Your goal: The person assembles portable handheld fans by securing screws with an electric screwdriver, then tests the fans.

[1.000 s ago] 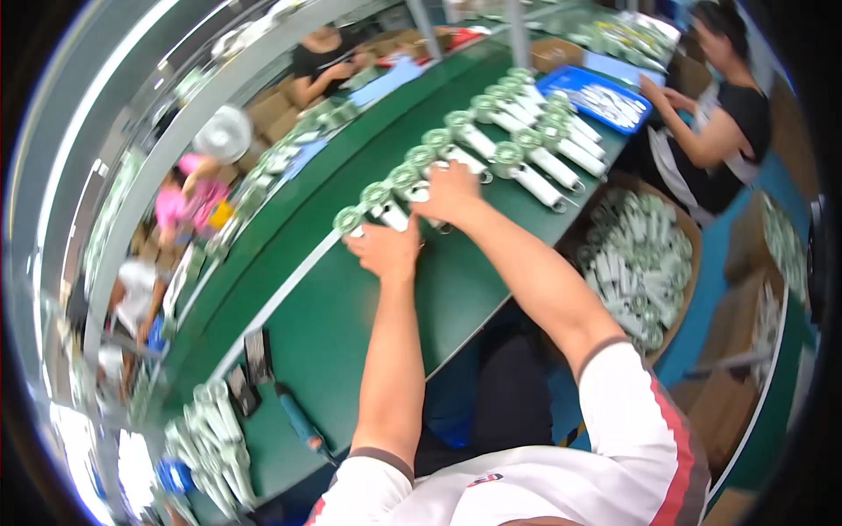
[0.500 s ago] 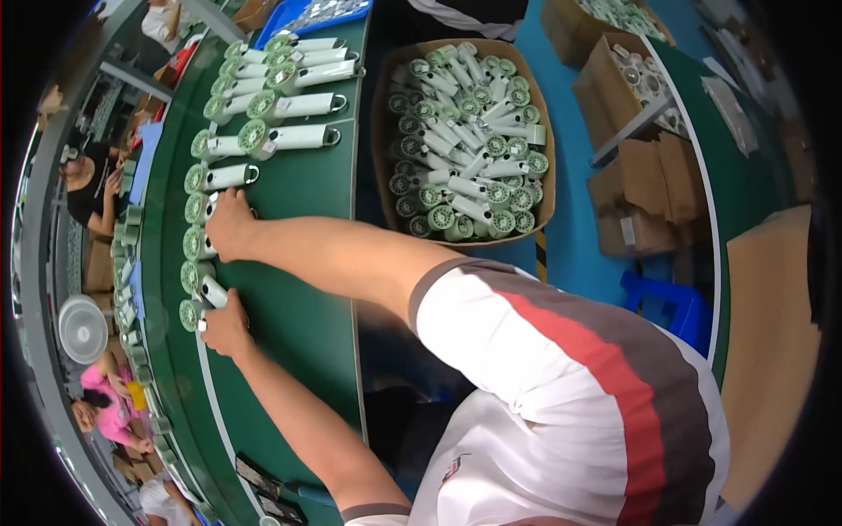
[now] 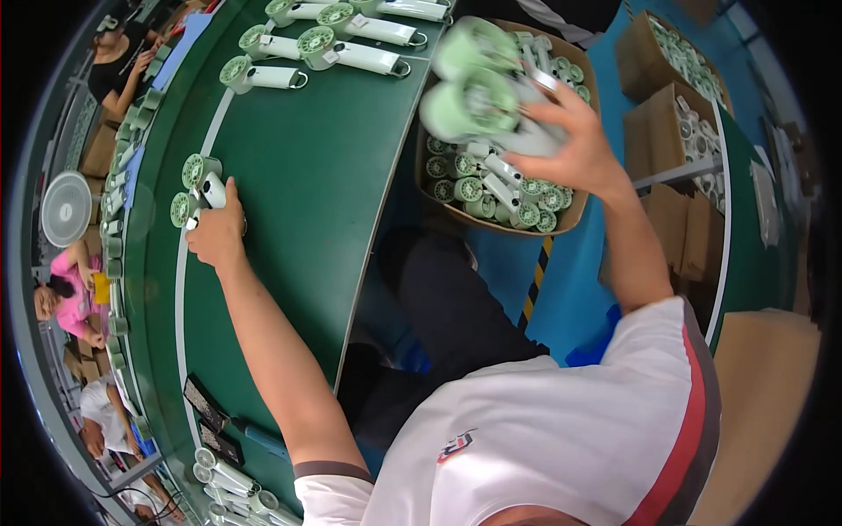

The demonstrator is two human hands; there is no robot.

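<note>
My right hand (image 3: 570,136) grips handheld fans (image 3: 478,101) with pale green round heads and white handles, at least two of them. They are smeared by motion above a cardboard box (image 3: 456,216) heaped with similar fans. On the green workbench (image 3: 298,167), my left hand (image 3: 217,230) is closed around the handles of two more fans (image 3: 201,172), whose green heads stick out to the left. My palm and fingers partly cover those handles. Farther up the bench lie several fans (image 3: 355,54) in rows, handles pointing right.
Small dark trays (image 3: 203,403) and a dark-handled tool (image 3: 259,436) lie on the near bench, with more fans (image 3: 230,478) below. Other cartons (image 3: 653,131) of fans stand at the right. Co-workers (image 3: 74,280) sit across the line to the left.
My right hand has swung from the bench row to above the box, carrying fans. The row near my left hand has fewer fans. The whole view has shifted.
</note>
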